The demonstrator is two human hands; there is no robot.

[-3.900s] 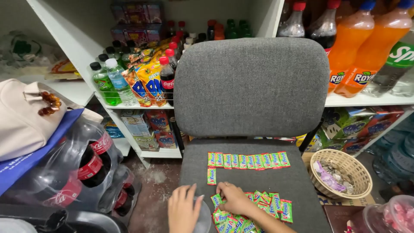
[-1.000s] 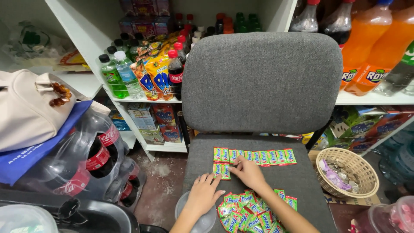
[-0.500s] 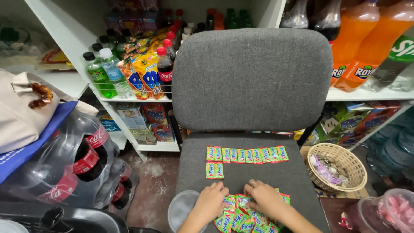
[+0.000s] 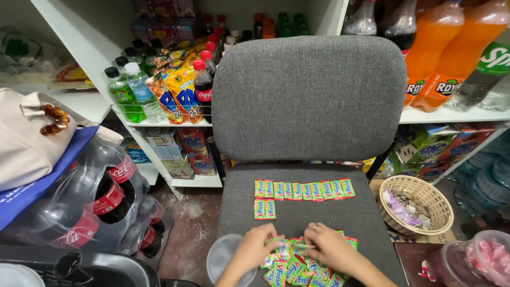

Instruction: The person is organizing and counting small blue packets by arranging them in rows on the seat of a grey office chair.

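Observation:
On the seat of a grey office chair [image 4: 308, 101] lies a neat row of small green and red candy packets [image 4: 304, 190]. Below its left end, two more packets [image 4: 264, 209] start a second row. A loose heap of the same packets [image 4: 297, 266] lies at the seat's front edge. My left hand [image 4: 256, 247] and my right hand [image 4: 328, 245] rest on top of that heap, fingertips meeting over one packet [image 4: 289, 245] that they pinch between them. A clear round plastic lid [image 4: 222, 256] sits at the seat's front left corner.
A wicker basket [image 4: 419, 204] with coins and notes stands right of the chair, a pink-filled jar [image 4: 491, 260] beyond it. Shelves behind hold soft drink bottles [image 4: 446, 58] and snack bags [image 4: 180, 93]. Wrapped large cola bottles [image 4: 95, 202] and a beige bag [image 4: 26, 138] crowd the left.
A second packet has been laid in the second row. Both hands have drawn back from the rows to the heap at the seat's front and closed on a packet.

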